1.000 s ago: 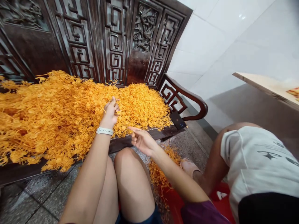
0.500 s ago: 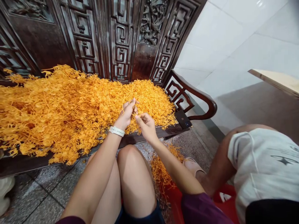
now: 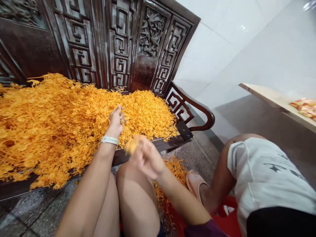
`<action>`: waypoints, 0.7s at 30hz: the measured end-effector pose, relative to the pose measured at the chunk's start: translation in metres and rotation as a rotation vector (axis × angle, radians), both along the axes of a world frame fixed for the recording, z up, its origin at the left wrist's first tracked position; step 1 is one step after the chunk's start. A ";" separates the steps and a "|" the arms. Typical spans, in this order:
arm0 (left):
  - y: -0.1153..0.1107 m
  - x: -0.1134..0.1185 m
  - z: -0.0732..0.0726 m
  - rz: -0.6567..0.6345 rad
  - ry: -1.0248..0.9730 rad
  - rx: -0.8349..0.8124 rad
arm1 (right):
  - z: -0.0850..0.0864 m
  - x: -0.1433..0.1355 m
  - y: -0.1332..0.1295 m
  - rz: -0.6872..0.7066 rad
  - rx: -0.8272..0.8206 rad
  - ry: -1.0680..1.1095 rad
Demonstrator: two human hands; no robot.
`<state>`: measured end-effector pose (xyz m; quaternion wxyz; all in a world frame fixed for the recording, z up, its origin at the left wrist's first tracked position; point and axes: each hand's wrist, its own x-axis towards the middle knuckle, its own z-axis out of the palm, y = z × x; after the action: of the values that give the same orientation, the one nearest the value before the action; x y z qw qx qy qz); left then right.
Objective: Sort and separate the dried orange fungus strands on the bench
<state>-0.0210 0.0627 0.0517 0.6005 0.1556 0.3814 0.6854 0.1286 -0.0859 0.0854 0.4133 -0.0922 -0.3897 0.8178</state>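
Observation:
A large heap of orange, stringy, plastic-looking pieces (image 3: pixel 66 121) covers the seat of a dark carved wooden bench (image 3: pixel 148 70). My left hand (image 3: pixel 116 120), with a pale watch strap at the wrist, is closed over the heap's front part; whatever its fingers hold blends into the orange behind. Nearer to me, above my knees, my right hand (image 3: pixel 149 158) is smeared by motion. Its fingers pinch a small orange stringy piece (image 3: pixel 132 145), also blurred.
A dark phone (image 3: pixel 184 131) lies at the bench's right end, beside the curved armrest (image 3: pixel 209 120). More orange strands (image 3: pixel 176 169) are piled low by my right knee. Another person's leg in white shorts (image 3: pixel 261 164) is close on the right, under a pale wooden board (image 3: pixel 271 97).
My hands have separated: the right has drawn back toward my knees with an orange piece, while the left stays over the heap. The view has turned slightly right.

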 end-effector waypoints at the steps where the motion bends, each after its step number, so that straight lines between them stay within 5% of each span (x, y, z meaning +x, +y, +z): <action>1: -0.003 0.000 0.002 0.000 -0.012 0.012 | 0.006 0.004 0.008 -0.108 -0.201 -0.014; 4: -0.010 0.004 0.010 -0.009 -0.029 0.022 | 0.014 0.009 0.025 -0.212 -0.463 -0.140; 8: -0.017 0.014 0.017 -0.049 -0.032 0.046 | 0.004 0.003 0.034 -0.410 -0.274 -0.355; 11: -0.023 0.023 0.020 -0.140 -0.049 0.113 | -0.008 0.001 0.053 -0.616 -0.022 -0.589; 17: -0.029 0.033 0.020 -0.292 0.000 0.196 | -0.009 0.016 0.071 -0.671 0.655 -0.888; 19: -0.024 0.032 0.018 -0.289 -0.058 0.155 | 0.000 0.017 0.047 -0.571 1.010 -0.915; 21: -0.015 0.028 0.014 -0.230 -0.130 0.062 | 0.009 0.013 0.015 -0.251 1.321 -0.716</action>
<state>0.0065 0.0476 0.0652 0.6935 0.1718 0.3000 0.6321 0.1416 -0.0711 0.0943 0.3209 -0.1288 -0.8951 0.2816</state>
